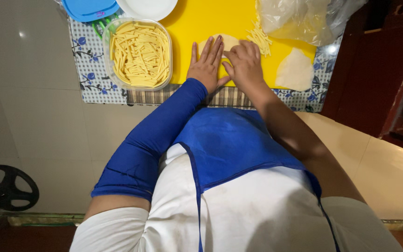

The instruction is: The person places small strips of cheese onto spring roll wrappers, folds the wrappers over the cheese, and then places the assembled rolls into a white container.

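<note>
Head view: my left hand flat, fingers spread, on thin dough round; right hand curled, pinching edge. Looks soft, floppy, tears easily; I'd lift by rim off yellow board.

Pale dough round flat on board

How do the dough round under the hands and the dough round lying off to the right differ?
The dough round under the hands is mostly covered by the left hand and right hand; the dough round at the right lies untouched and fully visible. The first sits mid-way along the yellow board, the second at its right edge, overlapping the patterned cloth. Both are pale, thin and flat.
</note>
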